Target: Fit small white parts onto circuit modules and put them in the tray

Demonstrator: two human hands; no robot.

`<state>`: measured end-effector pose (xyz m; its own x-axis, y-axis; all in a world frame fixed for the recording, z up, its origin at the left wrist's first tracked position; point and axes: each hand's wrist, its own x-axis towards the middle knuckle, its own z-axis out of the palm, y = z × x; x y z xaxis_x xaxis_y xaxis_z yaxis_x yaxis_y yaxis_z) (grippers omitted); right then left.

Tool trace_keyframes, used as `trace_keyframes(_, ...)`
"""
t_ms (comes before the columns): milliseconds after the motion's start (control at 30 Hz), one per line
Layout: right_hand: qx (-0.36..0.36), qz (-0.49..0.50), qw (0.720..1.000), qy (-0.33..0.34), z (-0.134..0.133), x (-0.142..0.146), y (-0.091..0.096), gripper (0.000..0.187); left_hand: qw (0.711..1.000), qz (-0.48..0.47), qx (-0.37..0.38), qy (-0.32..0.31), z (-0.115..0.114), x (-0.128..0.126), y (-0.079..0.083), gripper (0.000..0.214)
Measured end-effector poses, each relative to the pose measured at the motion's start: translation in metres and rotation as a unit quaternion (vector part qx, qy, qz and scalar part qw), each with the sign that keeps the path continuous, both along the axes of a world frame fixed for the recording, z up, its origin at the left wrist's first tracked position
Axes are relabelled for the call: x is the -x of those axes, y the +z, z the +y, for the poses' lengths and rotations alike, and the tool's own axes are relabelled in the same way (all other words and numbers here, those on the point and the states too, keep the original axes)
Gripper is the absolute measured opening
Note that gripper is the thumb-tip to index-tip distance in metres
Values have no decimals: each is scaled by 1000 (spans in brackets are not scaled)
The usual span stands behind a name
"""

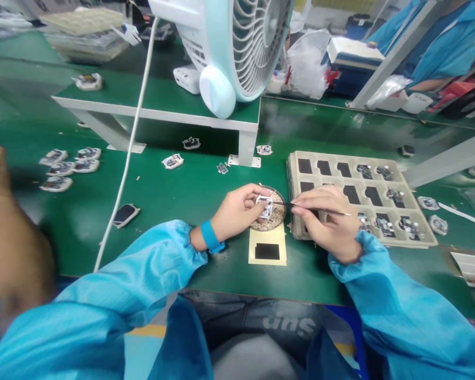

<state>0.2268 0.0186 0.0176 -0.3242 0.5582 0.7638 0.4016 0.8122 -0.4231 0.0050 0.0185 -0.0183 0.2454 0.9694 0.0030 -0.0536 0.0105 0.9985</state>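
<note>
Left grip (238, 212) pinches casing (265, 207), edges part-hidden; right grip (329, 219) pinches tweezers (284, 203), tips indistinct

The left hand's grip (239, 212) holds a small white case (266, 208) over a round disc (277, 219), while the right hand's grip (328, 216) points tweezers (282, 203) at it. A tray (426, 235) of parts (385, 226) lies rightward on the green worktop (162, 195); a fan (217, 42) stands on a shelf (114, 89) beyond.

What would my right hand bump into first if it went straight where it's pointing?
Probably the small white casing in your left hand: your right hand points toward it, tweezers leading, though depth is unclear in this single view.
</note>
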Motion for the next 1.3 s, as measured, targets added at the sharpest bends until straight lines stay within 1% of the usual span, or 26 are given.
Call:
trace_keyframes(200, -11, -11, 1000, -11, 0, 0, -3, 18, 1000, -11, 6, -1, 0, -1, 1, 23)
trace_keyframes(367, 6, -6, 1000, -22, -1, 0, -3, 18, 1000, -8, 10, 1, 0, -1, 1, 24)
trace_keyframes(567, 18, -28, 999, -35, -2, 1, -3, 13, 1000, -11, 11, 1, 1, -1, 0, 25)
trace_keyframes(700, 17, -33, 999, -29, -2, 1, -3, 14, 1000, -5, 2, 4, 1, -1, -1, 24)
trace_keyframes(800, 43, -7, 999, -20, -3, 1, 1, 12, 1000, -2, 1, 3, 1, 0, -2, 24)
trace_keyframes(900, 68, -3, 997, -22, -5, 2, 4, 9, 1000, -4, -2, -3, 1, 2, -2, 27)
trace_keyframes(1033, 73, -13, 997, -24, -5, 3, 4, 7, 1000, 10, -12, 0, 0, 2, -1, 29)
trace_keyframes(1100, 92, 1, 996, -10, -3, 1, 2, 7, 1000, 10, -13, 3, 1, 2, 0, 29)
trace_keyframes(1167, 146, 30, 988, 34, 0, -3, 1, 6, 1000, -2, -10, 4, 2, 2, 0, 29)
trace_keyframes(1233, 216, 50, 971, 92, 4, -9, 1, 4, 1000, -17, -3, 1, 3, 3, 1, 30)
trace_keyframes(1300, 259, 60, 955, 129, 7, -13, 2, 4, 1000, -26, 5, -5, 4, 4, 1, 32)
